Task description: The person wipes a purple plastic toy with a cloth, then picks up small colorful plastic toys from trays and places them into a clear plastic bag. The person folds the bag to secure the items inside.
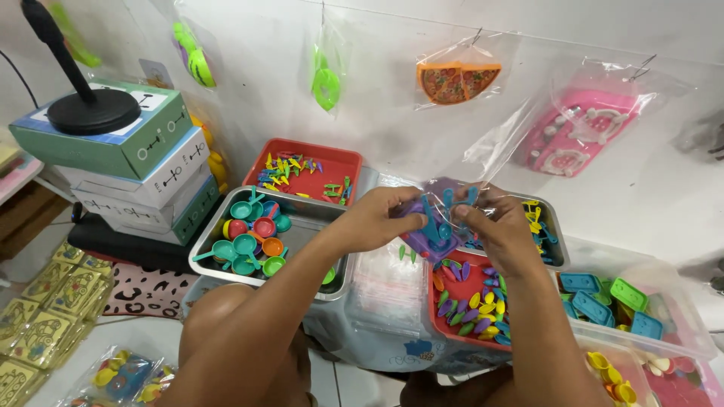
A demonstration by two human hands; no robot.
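Both hands are working together over the red tray point(452, 290) of small spoons and forks. The left hand point(377, 218) is pinching a clear plastic bag point(445, 197) holding a purple toy piece point(418, 240); the right hand point(494, 230) is clamping the bag's other side beside blue utensils point(437, 222). Risk: the bag mouth is gaping, so pieces could be slipping out into the tray.

Single head-worn view, looking down and forward from close above the left hand point(377, 218) and right hand point(494, 230) at frame centre; white wall point(392, 113) fills the upper frame.
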